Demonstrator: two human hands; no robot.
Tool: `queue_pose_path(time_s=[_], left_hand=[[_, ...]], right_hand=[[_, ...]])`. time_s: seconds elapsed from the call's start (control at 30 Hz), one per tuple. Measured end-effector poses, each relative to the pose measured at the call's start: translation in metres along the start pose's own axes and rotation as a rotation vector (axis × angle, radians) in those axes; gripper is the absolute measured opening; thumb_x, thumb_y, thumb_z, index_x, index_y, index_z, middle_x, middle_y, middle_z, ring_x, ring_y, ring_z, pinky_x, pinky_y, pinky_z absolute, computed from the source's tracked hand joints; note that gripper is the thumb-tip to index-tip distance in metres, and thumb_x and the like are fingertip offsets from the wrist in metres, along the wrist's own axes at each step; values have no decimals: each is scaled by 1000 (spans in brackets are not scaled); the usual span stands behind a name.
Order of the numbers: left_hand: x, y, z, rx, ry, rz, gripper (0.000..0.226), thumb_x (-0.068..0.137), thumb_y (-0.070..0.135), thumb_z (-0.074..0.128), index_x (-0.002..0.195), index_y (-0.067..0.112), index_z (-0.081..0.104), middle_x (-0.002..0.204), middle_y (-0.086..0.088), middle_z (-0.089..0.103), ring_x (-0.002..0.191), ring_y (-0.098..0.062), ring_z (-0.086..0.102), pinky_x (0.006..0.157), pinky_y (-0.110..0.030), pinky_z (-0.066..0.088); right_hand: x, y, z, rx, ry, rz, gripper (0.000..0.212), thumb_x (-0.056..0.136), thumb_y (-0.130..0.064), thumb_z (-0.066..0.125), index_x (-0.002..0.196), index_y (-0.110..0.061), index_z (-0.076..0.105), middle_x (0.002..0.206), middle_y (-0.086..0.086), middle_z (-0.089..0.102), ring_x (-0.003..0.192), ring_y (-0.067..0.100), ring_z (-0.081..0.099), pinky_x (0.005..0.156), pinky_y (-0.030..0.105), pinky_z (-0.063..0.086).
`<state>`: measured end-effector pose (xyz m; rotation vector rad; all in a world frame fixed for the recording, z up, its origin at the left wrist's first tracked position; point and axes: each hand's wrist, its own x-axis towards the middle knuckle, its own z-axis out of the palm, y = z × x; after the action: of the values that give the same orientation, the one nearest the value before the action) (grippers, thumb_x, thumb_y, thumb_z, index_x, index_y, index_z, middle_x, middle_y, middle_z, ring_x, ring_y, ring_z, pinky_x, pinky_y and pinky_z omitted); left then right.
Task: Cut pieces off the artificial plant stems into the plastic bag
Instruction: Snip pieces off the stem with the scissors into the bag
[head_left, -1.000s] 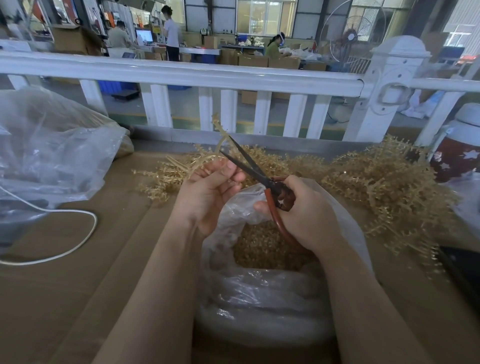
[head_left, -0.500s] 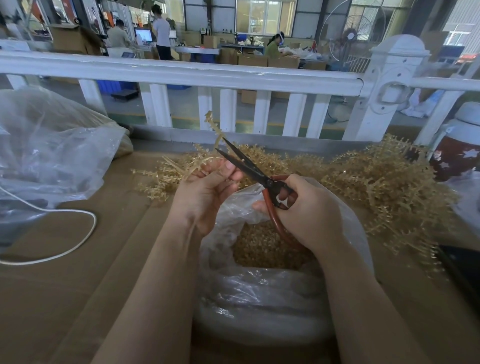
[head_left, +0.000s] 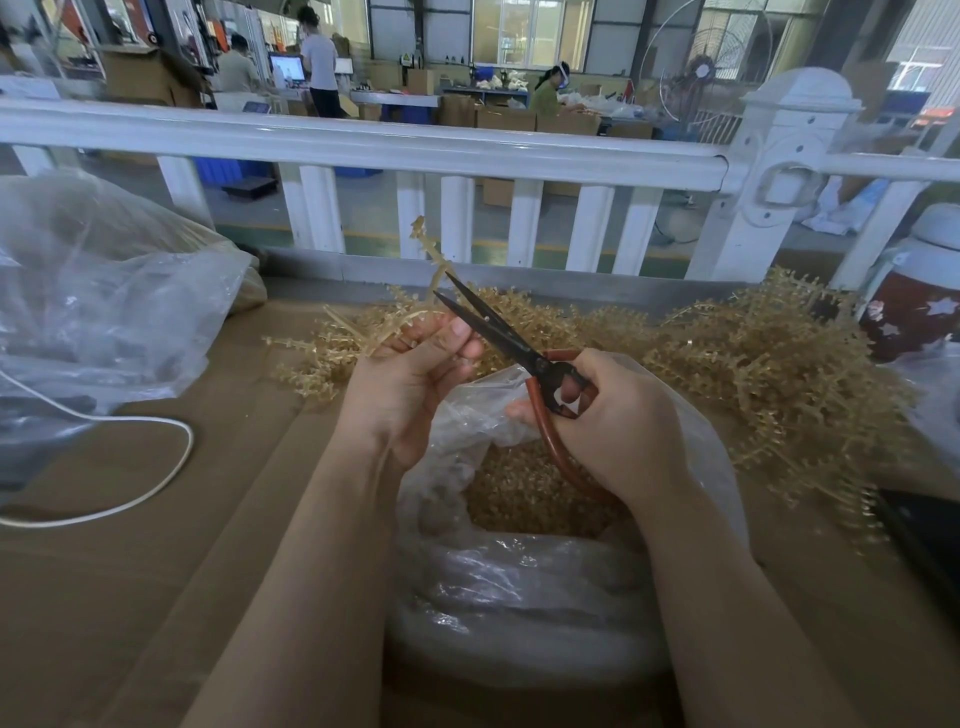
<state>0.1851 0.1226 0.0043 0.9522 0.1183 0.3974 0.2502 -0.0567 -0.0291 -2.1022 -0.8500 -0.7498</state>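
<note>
Both forearms bare, extended forward from the bottom edge and converging toward the middle. Left hand (head_left: 415, 384): palm turned toward the right hand, fingers curled, thumb laid across the fingertips in a pinch on a stem (head_left: 435, 270) that rises above the thumb. Right hand (head_left: 618, 421): just beside the left and slightly nearer the body, back of hand up, fingers curled through the red handles of the scissors (head_left: 511, 340). Blades parted, pointing up and away past the left thumb.

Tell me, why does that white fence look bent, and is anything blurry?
Head view: the wide-angle lens bows the white railing; the scissors and both hands look sharp, the edges stretch and soften; the plastic bag catches mild glare from the bright windows.
</note>
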Motion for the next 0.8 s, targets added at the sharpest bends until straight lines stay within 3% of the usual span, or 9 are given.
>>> queue_pose_path(time_s=[0.17,0.37,0.5,0.8], left_hand=[[1,0,-1,4,-11,6,10,73,11,74,82,12,70,75,-4,70,68,-11,67,68,-18,56],[0,-2,0,61,-33,22,8,70,9,72,78,10,71,73,-5,70,67,-12,66,69,-18,56],[0,-3,-1,78,-70,6,10,71,9,71,81,8,67,71,-4,67,66,-12,64,67,-18,56],[3,-4,-8,40,-146,-91,14,74,11,70,88,9,69,69,-1,66,67,-9,64,68,-20,55]], right_hand=[[0,2,0,-6,-9,21,56,69,-82,60,71,-27,50,64,-16,56,55,1,53,50,16,44],[1,-2,-3,-43,-2,-18,58,74,-82,57,83,-25,59,73,-16,59,66,5,59,54,15,46],[2,-3,-5,-46,-52,19,66,71,-87,50,89,-24,61,79,-14,62,75,9,63,59,26,54],[3,-1,-6,-57,-134,87,80,64,-95,39,93,-24,59,80,-14,60,78,7,59,66,28,55]])
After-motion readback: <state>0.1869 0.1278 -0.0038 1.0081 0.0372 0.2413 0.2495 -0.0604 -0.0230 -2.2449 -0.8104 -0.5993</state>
